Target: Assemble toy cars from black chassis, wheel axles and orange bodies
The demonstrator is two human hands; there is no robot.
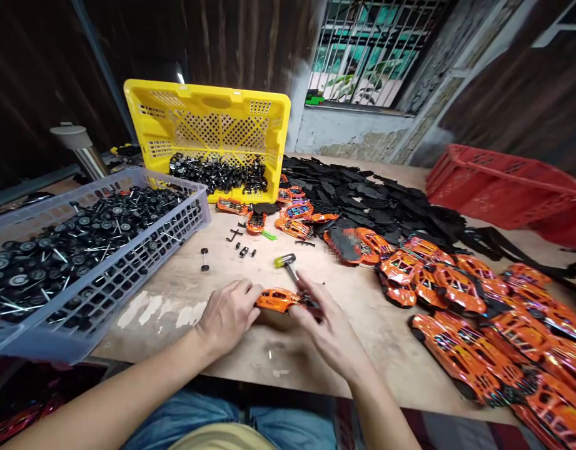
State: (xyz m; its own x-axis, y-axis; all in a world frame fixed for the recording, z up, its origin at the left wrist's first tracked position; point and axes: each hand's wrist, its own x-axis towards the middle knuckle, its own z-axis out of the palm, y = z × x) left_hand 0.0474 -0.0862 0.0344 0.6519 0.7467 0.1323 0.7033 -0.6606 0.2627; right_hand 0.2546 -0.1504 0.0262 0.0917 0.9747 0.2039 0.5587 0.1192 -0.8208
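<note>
Between my two hands, near the table's front edge, is an orange toy car [277, 300] seen from the side. The fingers of my left hand [229, 312] are closed on its left end. My right hand [328, 328] grips the other end, where dark parts show between the fingers and thumb. Just beyond the right fingers lies a small hammer [284, 260] with a yellow and black head, its handle running back toward that hand. A wheel axle [204, 259] with two black wheels and a few small black parts [244, 251] lie farther left on the wood.
At left, a pale crate [163, 240] holds many wheels and axles. A yellow basket [212, 94] on its side spills black parts. Black flat pieces [358, 187] are heaped at the back. Orange toy cars [461, 350] crowd the right, before a red crate [494, 187].
</note>
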